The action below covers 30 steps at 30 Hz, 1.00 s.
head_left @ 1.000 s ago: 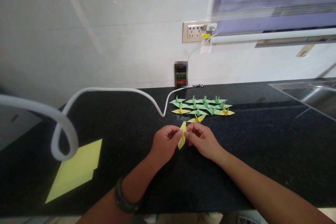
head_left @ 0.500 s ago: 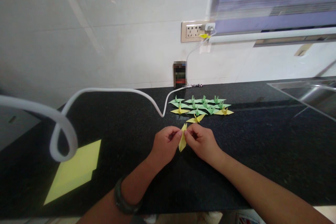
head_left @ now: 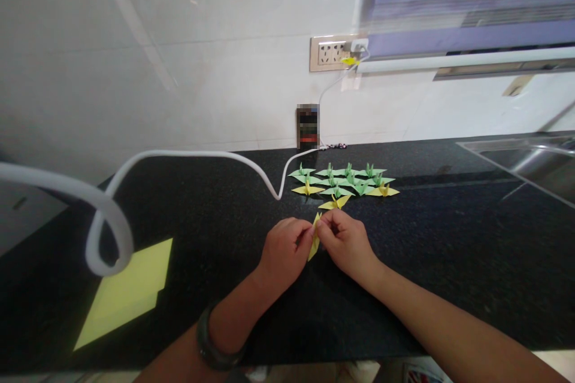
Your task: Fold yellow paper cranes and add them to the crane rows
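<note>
Between my two hands is a narrow piece of folded yellow paper (head_left: 315, 244), upright and pointed at both ends. My left hand (head_left: 287, 248) pinches its left side with thumb and fingers. On the other side, my right hand (head_left: 348, 239) grips it near the upper part, fingers curled. Fingertips hide some of the folds. Just beyond my right hand sits a yellow paper crane (head_left: 336, 202). Behind it stand several green paper cranes (head_left: 350, 179) in rows, with a yellow crane (head_left: 308, 190) at the left and another yellow crane (head_left: 384, 191) at the right.
Yellow paper sheets (head_left: 126, 293) lie on the black countertop (head_left: 202, 209) at the left. A thick white cable (head_left: 193, 154) loops above them and runs to a pixelated upright device (head_left: 308, 127) by the wall. A metal sink (head_left: 539, 158) is at the right, a wall socket (head_left: 332, 54) behind.
The folded paper has turned and looks narrower, tilting slightly to the right. My left hand has shifted a little to the right, covering more of the paper. The cranes stay put.
</note>
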Each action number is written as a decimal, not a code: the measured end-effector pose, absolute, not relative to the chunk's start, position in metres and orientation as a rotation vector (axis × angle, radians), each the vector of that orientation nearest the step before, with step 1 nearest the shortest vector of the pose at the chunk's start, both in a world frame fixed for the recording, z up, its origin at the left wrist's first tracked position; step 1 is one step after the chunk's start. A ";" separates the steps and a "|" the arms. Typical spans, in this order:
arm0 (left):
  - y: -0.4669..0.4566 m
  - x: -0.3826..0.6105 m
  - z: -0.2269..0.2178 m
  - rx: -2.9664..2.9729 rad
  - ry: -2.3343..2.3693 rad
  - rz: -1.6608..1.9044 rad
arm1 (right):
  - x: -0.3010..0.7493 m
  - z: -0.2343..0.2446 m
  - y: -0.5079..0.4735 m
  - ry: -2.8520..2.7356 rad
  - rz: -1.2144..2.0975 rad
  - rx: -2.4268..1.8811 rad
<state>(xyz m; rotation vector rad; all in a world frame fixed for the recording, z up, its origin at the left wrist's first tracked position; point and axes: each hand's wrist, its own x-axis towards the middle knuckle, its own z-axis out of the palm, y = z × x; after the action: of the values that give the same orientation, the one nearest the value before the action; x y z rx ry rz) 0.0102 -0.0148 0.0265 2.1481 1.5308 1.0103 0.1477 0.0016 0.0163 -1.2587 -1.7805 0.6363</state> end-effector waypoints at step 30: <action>-0.011 0.007 0.019 1.804 1.530 1.083 | 0.147 0.019 -0.004 -2.094 0.352 -1.256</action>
<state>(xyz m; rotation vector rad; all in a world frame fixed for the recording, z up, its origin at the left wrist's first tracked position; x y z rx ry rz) 0.0071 -0.0110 0.0189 1.8042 1.5300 1.0828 0.1472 -0.0044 0.0188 -1.2564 -2.0944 0.3520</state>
